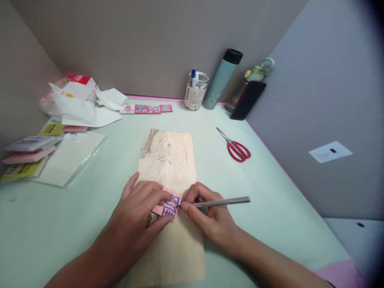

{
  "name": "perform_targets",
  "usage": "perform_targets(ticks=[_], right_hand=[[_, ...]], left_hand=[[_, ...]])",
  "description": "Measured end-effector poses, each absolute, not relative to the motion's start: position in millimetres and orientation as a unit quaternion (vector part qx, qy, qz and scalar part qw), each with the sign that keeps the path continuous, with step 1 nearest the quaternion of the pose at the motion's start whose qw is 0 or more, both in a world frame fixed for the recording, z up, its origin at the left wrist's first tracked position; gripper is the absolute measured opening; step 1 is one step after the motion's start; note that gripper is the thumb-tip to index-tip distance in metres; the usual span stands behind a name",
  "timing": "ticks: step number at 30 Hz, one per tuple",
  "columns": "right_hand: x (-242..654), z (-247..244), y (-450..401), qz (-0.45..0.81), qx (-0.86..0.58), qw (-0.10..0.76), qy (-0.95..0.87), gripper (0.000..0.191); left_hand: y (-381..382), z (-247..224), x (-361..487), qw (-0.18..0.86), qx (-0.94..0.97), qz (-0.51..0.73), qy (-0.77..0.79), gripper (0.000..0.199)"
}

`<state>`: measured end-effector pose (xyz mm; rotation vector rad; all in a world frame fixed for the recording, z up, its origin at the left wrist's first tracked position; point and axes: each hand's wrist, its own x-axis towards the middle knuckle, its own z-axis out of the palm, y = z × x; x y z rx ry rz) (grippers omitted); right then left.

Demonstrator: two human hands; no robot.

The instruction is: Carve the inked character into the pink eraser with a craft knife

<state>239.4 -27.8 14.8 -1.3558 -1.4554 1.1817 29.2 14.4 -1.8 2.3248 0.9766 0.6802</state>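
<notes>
A small pink block (pixel 158 209) with purple characters lies on a worn wooden board (pixel 177 248). My left hand (pixel 141 208) presses it down, with thumb and fingers closed at its edges and covering part of it. In my right hand (pixel 210 212) is a slim metal craft knife (pixel 234 201), pinched near its tip like a pen. Its handle points out to the right. The tip meets the right part of the block, beside the purple marks; the blade itself is too small to make out clearly.
Red-handled scissors (pixel 238 151) lie right of the board. Behind stand a clear cup of pens (pixel 195 94), a blue-green bottle (pixel 222 80) and a leaning phone (pixel 248 100). Carved pink blocks (pixel 153 109) line the back. Paper, bags and packaged blocks (pixel 33 144) crowd the left.
</notes>
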Motion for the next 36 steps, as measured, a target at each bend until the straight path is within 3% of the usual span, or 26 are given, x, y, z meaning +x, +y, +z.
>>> perform_targets(ticks=[19,31,36], right_hand=[[239.2,15.4,-25.9,0.469,-0.52,0.397,-0.593,0.02],[237.7,13.8,-26.2,0.456,-0.517,0.42,-0.59,0.02],[236.6,11.5,-25.6,0.431,-0.512,0.419,-0.614,0.017]], left_hand=[[14.6,-2.7,30.6,0.261,0.859,0.252,0.361,0.016],[10.6,-0.9,36.2,0.241,0.864,0.247,0.367,0.034],[10.2,-0.4,34.4,0.24,0.866,0.244,0.364,0.033]])
